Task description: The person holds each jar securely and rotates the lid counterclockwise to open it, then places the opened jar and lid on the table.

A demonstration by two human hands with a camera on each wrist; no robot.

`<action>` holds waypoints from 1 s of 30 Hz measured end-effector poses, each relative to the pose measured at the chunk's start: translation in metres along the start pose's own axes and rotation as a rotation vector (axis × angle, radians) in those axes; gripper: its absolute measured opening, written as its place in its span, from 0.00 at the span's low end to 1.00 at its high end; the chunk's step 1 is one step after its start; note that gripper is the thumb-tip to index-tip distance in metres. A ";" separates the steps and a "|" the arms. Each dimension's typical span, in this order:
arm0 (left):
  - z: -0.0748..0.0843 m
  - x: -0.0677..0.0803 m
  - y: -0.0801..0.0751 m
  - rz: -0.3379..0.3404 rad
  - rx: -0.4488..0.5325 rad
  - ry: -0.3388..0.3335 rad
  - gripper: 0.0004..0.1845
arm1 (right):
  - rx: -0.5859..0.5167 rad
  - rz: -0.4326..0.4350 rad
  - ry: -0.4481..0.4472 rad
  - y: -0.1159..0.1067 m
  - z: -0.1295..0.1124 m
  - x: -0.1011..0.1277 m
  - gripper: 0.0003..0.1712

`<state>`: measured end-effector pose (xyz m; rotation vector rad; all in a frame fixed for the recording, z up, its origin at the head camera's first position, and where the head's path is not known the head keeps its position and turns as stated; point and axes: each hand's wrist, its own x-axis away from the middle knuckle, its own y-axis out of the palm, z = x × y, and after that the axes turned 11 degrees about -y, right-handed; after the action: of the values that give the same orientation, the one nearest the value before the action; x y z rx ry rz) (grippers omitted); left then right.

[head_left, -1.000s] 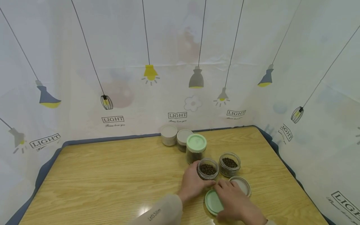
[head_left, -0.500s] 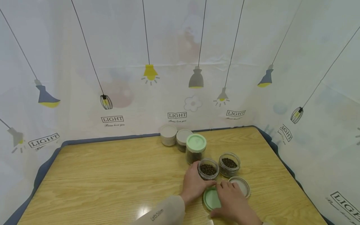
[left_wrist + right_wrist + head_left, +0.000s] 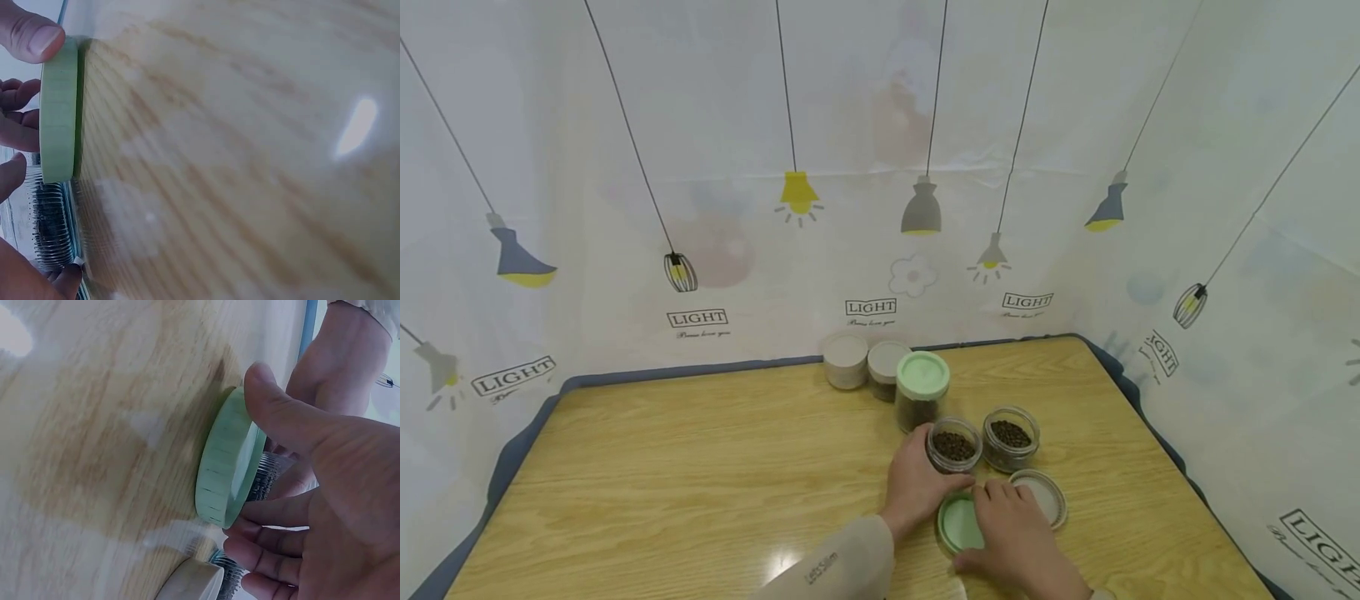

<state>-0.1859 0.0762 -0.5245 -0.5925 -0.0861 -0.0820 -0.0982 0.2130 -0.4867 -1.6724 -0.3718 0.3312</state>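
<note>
My left hand [image 3: 916,483] curls around a clear, lidless jar [image 3: 953,447] of dark brown grains that stands on the wooden table. Just in front of it, my right hand [image 3: 1018,529] spans a round green lid [image 3: 958,525], its thumb at the near rim and fingertips at the far rim. The lid lies flat on the table, rim up, and the hand covers its right part. In the left wrist view the ribbed wall of the jar [image 3: 51,222] shows beyond the green lid [image 3: 59,119].
A second lidless jar [image 3: 1011,437] with dark grains stands right of the held one. An off-white lid [image 3: 1047,497] lies beside my right hand. Behind are a taller green-lidded jar [image 3: 919,410] and two white-lidded containers, one white [image 3: 846,367] and one smaller [image 3: 887,379].
My right hand and the green lid have slid slightly left and away from me, closer to the jar. My left hand stays on the jar.
</note>
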 end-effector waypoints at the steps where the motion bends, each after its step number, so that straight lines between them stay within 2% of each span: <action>1: 0.000 0.000 0.000 0.001 0.004 0.000 0.47 | 0.007 0.007 -0.001 0.001 0.000 0.000 0.56; 10: 0.006 0.002 0.001 0.023 -0.006 -0.035 0.46 | 0.067 0.063 0.007 0.006 -0.001 0.000 0.54; 17: 0.009 0.004 0.004 0.054 -0.018 -0.062 0.44 | 0.066 0.061 0.032 0.009 -0.001 -0.003 0.55; 30: 0.009 0.004 0.000 0.039 -0.026 -0.035 0.44 | 0.084 0.051 0.105 0.006 -0.004 -0.011 0.51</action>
<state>-0.1824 0.0814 -0.5169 -0.6214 -0.1074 -0.0352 -0.1056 0.2036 -0.4925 -1.6117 -0.2345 0.2920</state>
